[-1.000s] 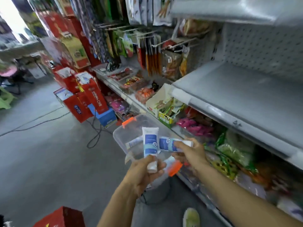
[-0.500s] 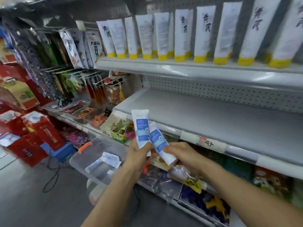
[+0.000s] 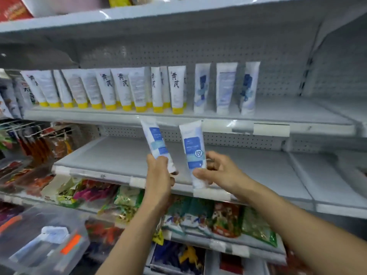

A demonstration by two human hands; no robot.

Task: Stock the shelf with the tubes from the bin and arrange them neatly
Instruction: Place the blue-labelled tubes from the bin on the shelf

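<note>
My left hand [image 3: 158, 175] grips the cap end of a white tube with blue labels [image 3: 155, 140], held upright and leaning left. My right hand [image 3: 220, 170] pinches a second white-and-blue tube [image 3: 192, 149] near its lower end, also upright. Both tubes are raised in front of the bare grey middle shelf [image 3: 258, 171]. On the shelf above [image 3: 288, 114] stand three matching white-and-blue tubes [image 3: 225, 88], to the right of a row of yellow-capped tubes [image 3: 111, 89]. The clear plastic bin [image 3: 45, 247] with orange latches sits at the lower left, with more tubes inside.
Right of the three blue tubes the upper shelf is bare. Snack bags [image 3: 218, 217] fill the shelf below my hands. Packets hang on pegs [image 3: 39, 139] at the left. A perforated back panel [image 3: 198, 54] closes off the shelving.
My view has swung from the bin up to the shelves. Both hands have lifted the two tubes upward and separated them; the right tube has turned from lying sideways to upright.
</note>
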